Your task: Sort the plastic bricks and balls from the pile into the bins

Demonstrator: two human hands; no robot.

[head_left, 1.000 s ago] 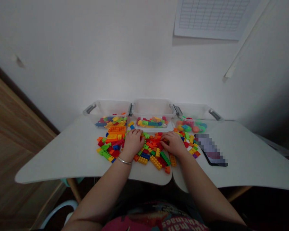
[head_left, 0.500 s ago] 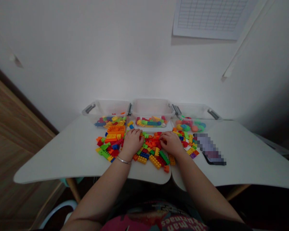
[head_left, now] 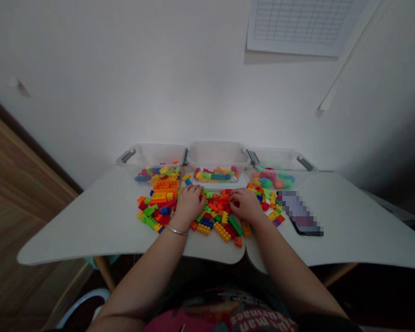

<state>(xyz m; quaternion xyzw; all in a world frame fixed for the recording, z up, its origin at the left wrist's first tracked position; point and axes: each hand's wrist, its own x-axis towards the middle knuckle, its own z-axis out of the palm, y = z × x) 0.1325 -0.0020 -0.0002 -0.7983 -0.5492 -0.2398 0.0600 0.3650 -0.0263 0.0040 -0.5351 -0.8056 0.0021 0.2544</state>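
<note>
A heap of coloured plastic building bricks (head_left: 214,221) lies on the white table (head_left: 100,226) in front of me. My left hand (head_left: 189,204), with a thin bracelet (head_left: 177,230) at the wrist, rests palm down on the heap, fingers stretched forward over the bricks. To the right of it, my right hand (head_left: 246,206) lies on the heap with fingers curled inward among red and orange bricks; what they hold, if anything, is hidden. The two hands are about a hand's width apart.
Three clear plastic bins stand along the wall: the left bin (head_left: 152,154) and middle bin (head_left: 217,152) hold bricks, the right bin (head_left: 280,159) rounder pieces. A dark flat device (head_left: 300,216) lies right of the heap. A wooden panel (head_left: 17,184) stands left.
Both hands have shifted only slightly on the heap; the view has drifted a little. No brick has visibly been lifted.
</note>
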